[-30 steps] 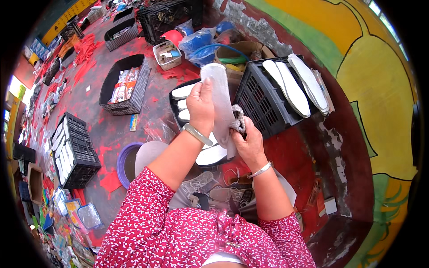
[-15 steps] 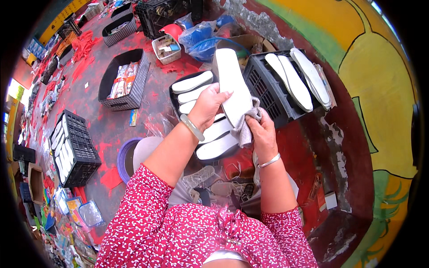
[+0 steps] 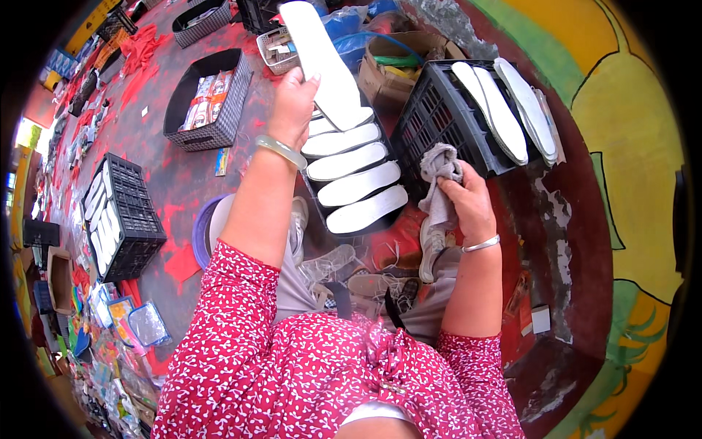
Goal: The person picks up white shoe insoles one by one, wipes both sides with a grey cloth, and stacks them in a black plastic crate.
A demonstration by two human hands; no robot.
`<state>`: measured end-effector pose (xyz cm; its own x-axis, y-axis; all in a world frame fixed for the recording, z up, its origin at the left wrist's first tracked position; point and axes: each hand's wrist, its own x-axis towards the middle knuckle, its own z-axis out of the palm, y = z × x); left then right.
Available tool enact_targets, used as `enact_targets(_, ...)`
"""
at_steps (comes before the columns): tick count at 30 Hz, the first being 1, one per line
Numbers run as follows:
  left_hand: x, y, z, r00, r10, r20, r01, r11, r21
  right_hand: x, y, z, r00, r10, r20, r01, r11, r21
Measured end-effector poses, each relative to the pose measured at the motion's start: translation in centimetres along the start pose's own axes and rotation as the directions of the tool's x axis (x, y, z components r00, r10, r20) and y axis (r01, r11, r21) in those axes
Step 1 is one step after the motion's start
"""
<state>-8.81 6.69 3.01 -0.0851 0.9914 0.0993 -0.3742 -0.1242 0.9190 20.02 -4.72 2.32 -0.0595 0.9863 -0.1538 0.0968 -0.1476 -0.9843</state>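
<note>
My left hand is closed on the edge of a white insole, held up tilted over a dark basket. Several more white insoles lie in a row in that basket, and the raised one covers its far end. Off to the right, my right hand grips a crumpled grey cloth, apart from the insole. Close to the cloth stands a black plastic crate, with white insoles lying across its top.
A cardboard box sits behind the basket. To the left are a patterned bin with packets, a black crate of white pieces and a purple-rimmed tub. The painted wall bounds the right. Shoes lie below my hands.
The left hand has carried the insole up and to the left, away from the cloth. My right hand, still gripping the cloth, has moved right, uncovering the insoles in the basket.
</note>
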Motion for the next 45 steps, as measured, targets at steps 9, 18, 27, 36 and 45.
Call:
enact_targets(9, -3.3, -8.5, -0.8, 0.847, -0.450, 0.284, 0.077, 0.632, 0.771, -1.6, -2.6, -0.8, 0.999, 0.045, -0.020, -0.043, 0.996, 0.076)
enact_targets(18, -8.5, -16.5, -0.6, 0.824, -0.324, 0.465, -0.396, 0.258, 0.881, -1.4, -1.6, -1.5, 1.000, -0.013, 0.012, 0.014, 1.000, -0.016)
enact_targets(27, -15.3, -20.1, 1.0, 0.662, -0.345, 0.665, -0.709, -0.003, 0.705, -1.2, -1.6, -0.7, 0.999, 0.003, 0.037, -0.003, 1.000, 0.006)
enact_targets(36, -16.4, -24.6, -0.9, 0.688, -0.340, 0.641, -0.689, -0.031, 0.724, -1.0, -1.5, -0.2, 1.000, -0.004, 0.020, 0.005, 0.997, -0.078)
enact_targets(45, -16.2, -23.7, -0.7, 0.718, -0.418, 0.557, -0.602, 0.030, 0.798, -0.8, -1.1, 0.6, 0.999, 0.025, 0.027, -0.024, 1.000, -0.004)
